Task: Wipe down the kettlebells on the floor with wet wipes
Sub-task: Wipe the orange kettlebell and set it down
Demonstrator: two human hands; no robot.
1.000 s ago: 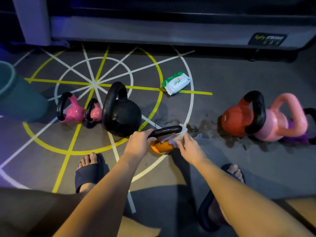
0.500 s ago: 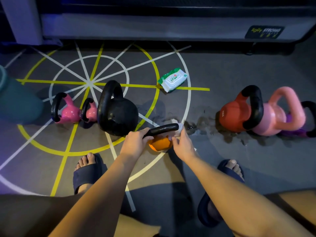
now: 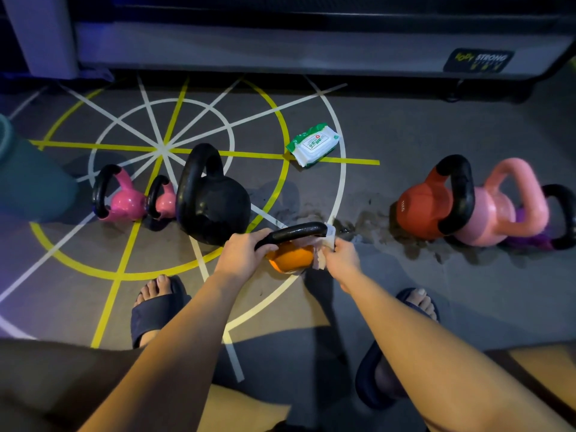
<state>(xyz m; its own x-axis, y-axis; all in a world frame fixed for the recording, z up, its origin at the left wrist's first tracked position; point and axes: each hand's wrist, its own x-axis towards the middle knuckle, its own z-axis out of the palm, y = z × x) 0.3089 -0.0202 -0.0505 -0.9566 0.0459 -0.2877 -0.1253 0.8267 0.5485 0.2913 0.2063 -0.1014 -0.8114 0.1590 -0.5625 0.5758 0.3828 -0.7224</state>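
Grey line-marked gym floor (image 3: pixel 405 307) lay beneath the orange kettlebell (image 3: pixel 291 255), its black handle gripped by the left hand (image 3: pixel 241 255) while the right hand (image 3: pixel 343 255) pinched a bunched wet wipe (image 3: pixel 321 260) against its side, mid-wipe, so the next move seemingly called for turning it toward untouched faces.

The left hand (image 3: pixel 241 254) grips the black handle of the orange kettlebell (image 3: pixel 291 258) on the floor (image 3: pixel 405 126). The right hand (image 3: pixel 341 257) holds a white wet wipe (image 3: pixel 325 249) against the handle's right end. A black kettlebell (image 3: pixel 218 207) stands just beside it on the left. The wipes pack (image 3: pixel 313 144) lies beyond on a yellow line, and a red kettlebell (image 3: pixel 420 210) stands well apart to the right.
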